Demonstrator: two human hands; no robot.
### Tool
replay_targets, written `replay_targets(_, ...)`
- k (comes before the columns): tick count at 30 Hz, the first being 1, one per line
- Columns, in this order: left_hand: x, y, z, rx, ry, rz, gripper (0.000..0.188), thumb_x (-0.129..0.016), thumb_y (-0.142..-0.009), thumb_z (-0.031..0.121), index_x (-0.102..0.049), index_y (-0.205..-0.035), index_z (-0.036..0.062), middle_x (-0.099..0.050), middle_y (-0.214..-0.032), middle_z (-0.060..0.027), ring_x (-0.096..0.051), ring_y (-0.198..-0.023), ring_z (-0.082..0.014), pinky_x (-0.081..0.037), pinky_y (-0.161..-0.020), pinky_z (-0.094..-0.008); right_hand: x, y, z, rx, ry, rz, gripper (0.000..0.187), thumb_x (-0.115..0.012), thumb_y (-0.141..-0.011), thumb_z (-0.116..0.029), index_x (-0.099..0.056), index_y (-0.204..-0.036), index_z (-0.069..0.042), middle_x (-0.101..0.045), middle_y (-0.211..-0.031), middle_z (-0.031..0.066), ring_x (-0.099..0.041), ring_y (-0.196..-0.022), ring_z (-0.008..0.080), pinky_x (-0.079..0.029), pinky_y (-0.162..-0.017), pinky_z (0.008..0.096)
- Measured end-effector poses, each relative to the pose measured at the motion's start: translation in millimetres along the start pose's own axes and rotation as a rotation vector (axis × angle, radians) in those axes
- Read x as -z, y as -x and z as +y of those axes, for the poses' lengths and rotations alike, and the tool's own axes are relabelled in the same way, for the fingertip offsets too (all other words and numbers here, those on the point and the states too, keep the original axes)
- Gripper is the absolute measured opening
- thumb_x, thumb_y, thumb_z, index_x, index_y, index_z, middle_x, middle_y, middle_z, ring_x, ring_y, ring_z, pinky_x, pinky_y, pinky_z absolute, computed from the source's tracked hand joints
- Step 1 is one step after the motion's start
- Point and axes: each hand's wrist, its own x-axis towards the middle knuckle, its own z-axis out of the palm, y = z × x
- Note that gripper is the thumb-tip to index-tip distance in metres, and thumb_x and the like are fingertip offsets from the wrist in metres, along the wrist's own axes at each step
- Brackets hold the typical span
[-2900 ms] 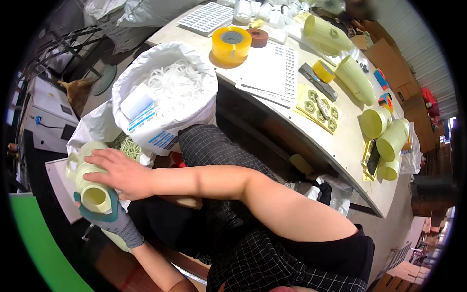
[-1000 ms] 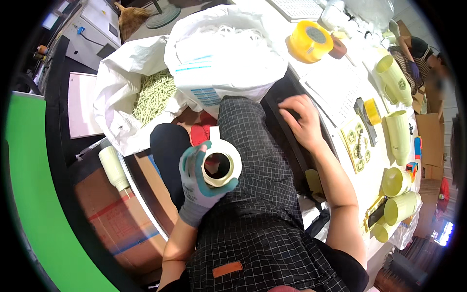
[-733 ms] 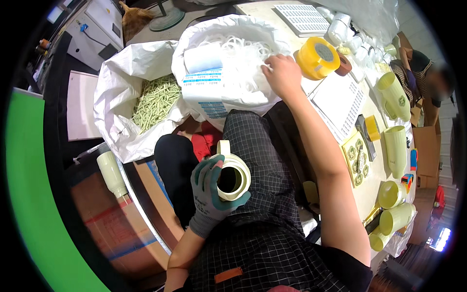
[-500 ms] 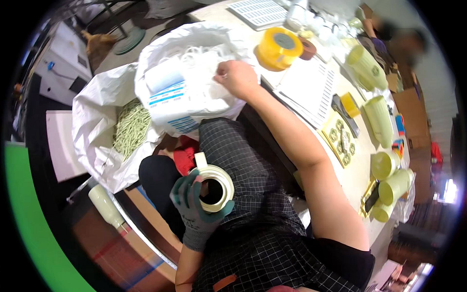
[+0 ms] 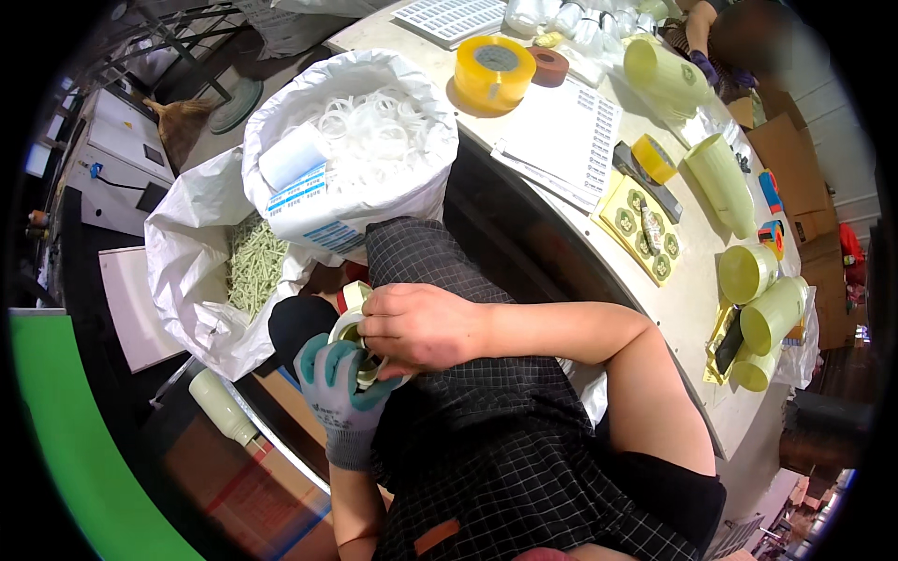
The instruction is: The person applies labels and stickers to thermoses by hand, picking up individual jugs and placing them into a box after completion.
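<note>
Over the lap (image 5: pixel 496 402): one pale-green container (image 5: pixel 344 327), mostly hidden, gripped in the curled fingers of the gloved left hand (image 5: pixel 340 379); beyond, two open white sacks (image 5: pixel 182 280), and on the bench (image 5: pixel 692 313) three tape rolls (image 5: pixel 475 86), at least five pale-green vessels (image 5: pixel 718 192). Right elbow bent, forearm near level, bare right hand (image 5: pixel 421 327) arched over the container; whether its fingers pinch anything, cannot tell.
</note>
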Motion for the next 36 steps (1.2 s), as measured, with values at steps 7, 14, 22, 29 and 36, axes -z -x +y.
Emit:
replay_targets(7,8.6,-13.0,1.3,-0.123,-0.130,-0.138,0.051,-0.091,-0.076,0.040,-0.072,-0.109,0.0072,-0.065,-0.109,-0.0097,-0.060,-0.113,-0.0406,-0.047,-0.105,-0.0603,-2.5,11.9,-21.3,-0.172,-0.043,-0.188,0.043,-0.091,-0.073,-0.039,-0.072,-0.100,-0.012,-0.064,-0.107,0.0020,-0.058,-0.109,0.0259,-0.048,-0.091,0.0408)
replay_targets(14,28.6,-21.7,12.5,0.006,-0.200,-0.164,0.042,-0.079,-0.091,0.028,-0.073,-0.125,0.0036,-0.065,-0.116,-0.0138,-0.061,-0.120,-0.0373,-0.040,-0.119,-0.0702,-24.1,8.1,-20.3,-0.175,-0.012,-0.106,0.038,-0.085,-0.075,-0.041,-0.069,-0.087,-0.009,-0.058,-0.099,0.0046,-0.057,-0.099,0.0270,-0.053,-0.089,0.0397)
replay_targets(22,31.8,-64.8,0.6,-0.050,-0.343,-0.310,0.019,-0.078,-0.082,0.021,-0.078,-0.097,0.0088,-0.066,-0.111,-0.0097,-0.061,-0.122,-0.0347,-0.047,-0.115,-0.0551,-20.8,5.7,-19.8,-0.099,0.034,-0.049,0.039,-0.087,-0.079,-0.044,-0.069,-0.083,-0.009,-0.060,-0.093,0.0047,-0.055,-0.085,0.0269,-0.055,-0.076,0.0375)
replay_targets(29,29.1,-77.4,-3.5,-0.099,-0.365,-0.602,0.016,-0.077,-0.077,0.022,-0.072,-0.086,0.0098,-0.066,-0.105,-0.0071,-0.070,-0.099,-0.0295,-0.060,-0.088,-0.0393,-24.4,11.8,-25.7,-0.169,0.024,-0.107,0.046,-0.092,-0.072,-0.047,-0.069,-0.084,-0.009,-0.060,-0.093,0.0037,-0.055,-0.086,0.0270,-0.055,-0.077,0.0386)
replay_targets(36,-0.5,-41.9,-12.7,0.122,0.508,0.051,0.044,-0.087,-0.091,0.034,-0.070,-0.122,0.0071,-0.072,-0.126,-0.0160,-0.071,-0.114,-0.0401,-0.059,-0.095,-0.0514,5.3,69.6,-32.3,-0.137,0.026,0.220,0.052,-0.096,-0.077,-0.052,-0.069,-0.092,-0.010,-0.063,-0.101,0.0073,-0.061,-0.093,0.0292,-0.050,-0.076,0.0425)
